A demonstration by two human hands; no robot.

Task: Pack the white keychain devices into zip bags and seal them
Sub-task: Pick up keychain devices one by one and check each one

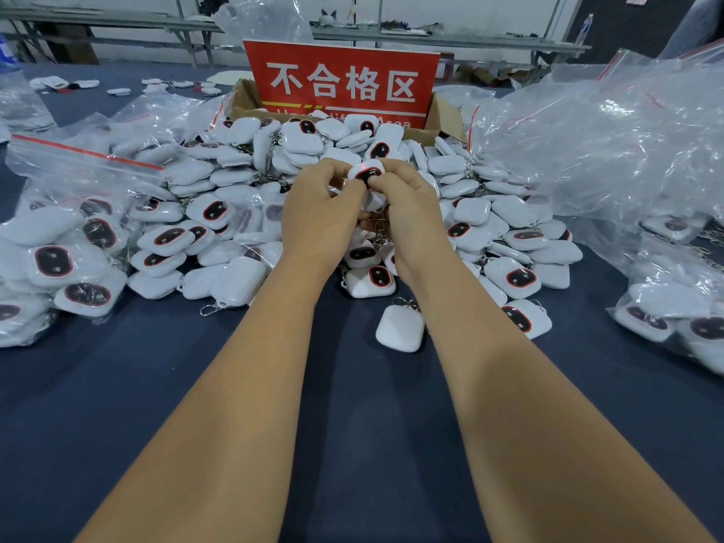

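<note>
Reaching out over the dark blue cloth-covered surface (156,386), both bare forearms stretch toward the middle of the heap, and nearest us a lone white rounded-square plastic keychain device (400,328) lies back-up, just apart from the rest. Past it, the left hand (319,207) and right hand (407,205) come together on one white keychain device with a red-ringed black oval face (366,175), fingers curled and thumbs pinching its near edge, face tilted up toward the camera, which looks like a check of the front before bagging. It sits above the hands' knuckles, held clear of the pile; a metal clasp dangles between the palms. All around spreads the big loose pile of white devices (489,229), within easy reach. To the left lies a clear zip bag with a red seal strip (86,152), already filled; to the right, crumpled empty clear bags (607,143). Farthest back, a red sign with white characters (342,82) stands in a brown cardboard box (247,99).
</note>
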